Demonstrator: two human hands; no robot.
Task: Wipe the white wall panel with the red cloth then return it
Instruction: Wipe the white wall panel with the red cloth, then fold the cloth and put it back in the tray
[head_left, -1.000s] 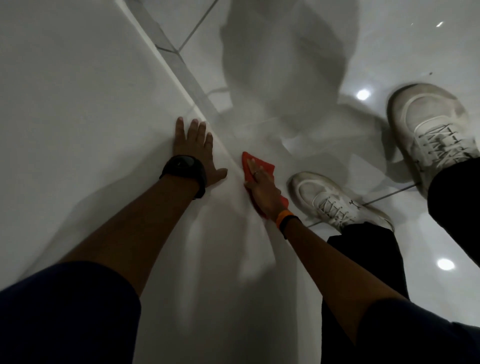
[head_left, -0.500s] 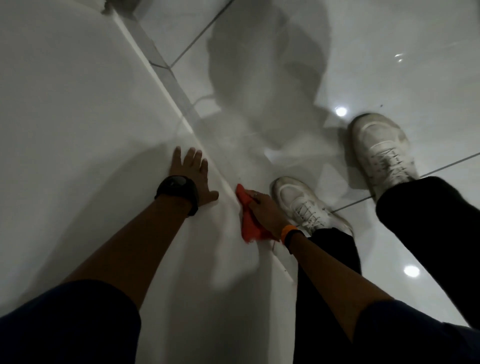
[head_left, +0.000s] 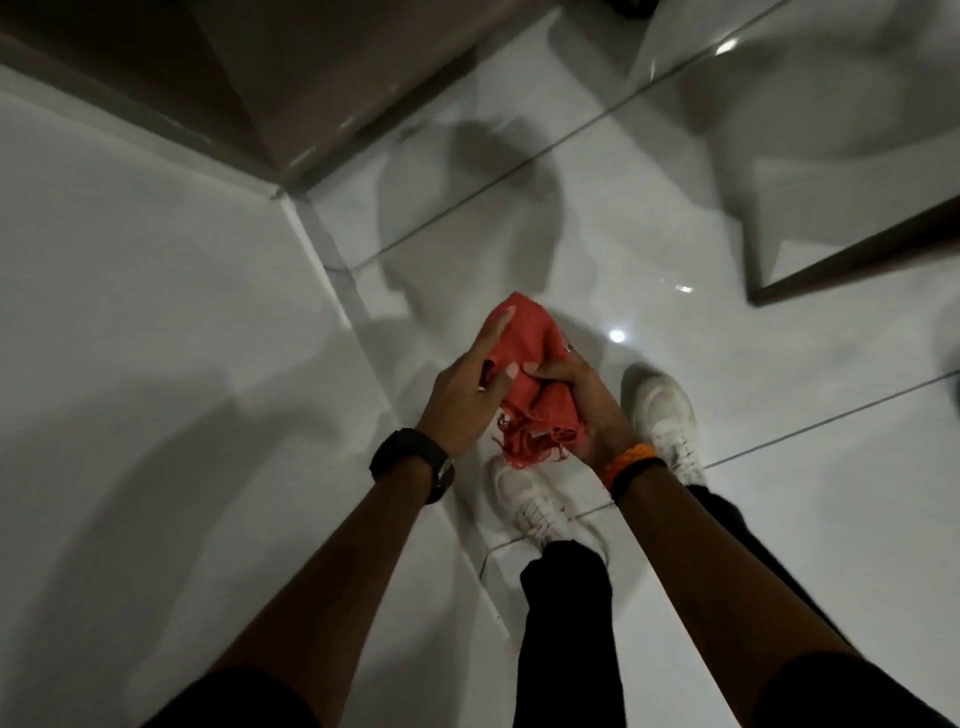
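You are looking straight down past your own forearms. Both of your hands are meeting in front of you, away from the wall, and between them you are holding the red cloth (head_left: 524, 384), bunched into a loose wad with a frayed, stringy edge hanging from its lower end. Your left hand (head_left: 465, 395) is cupping the cloth from the left, its fingers lying along the fabric and its thumb pressing into the folds. Your right hand (head_left: 576, 400) is closing around the cloth from the right, fingers curled into it. So both hands are gripping the cloth, and neither is touching anything else.

The white wall panel (head_left: 156, 322) is filling the left side of the view, running down to a pale strip where it meets the glossy tiled floor (head_left: 701, 322). The cloth is hanging in the air just to the right of that panel, above the floor and above your white shoes (head_left: 540, 509).

With the cloth off the wall and being gathered up in both hands, the wiping seems to be finished or pausing; whether the panel is clean is too hard to tell in this dim light. The return is not yet done, and the place where the cloth belongs is not showing in view.
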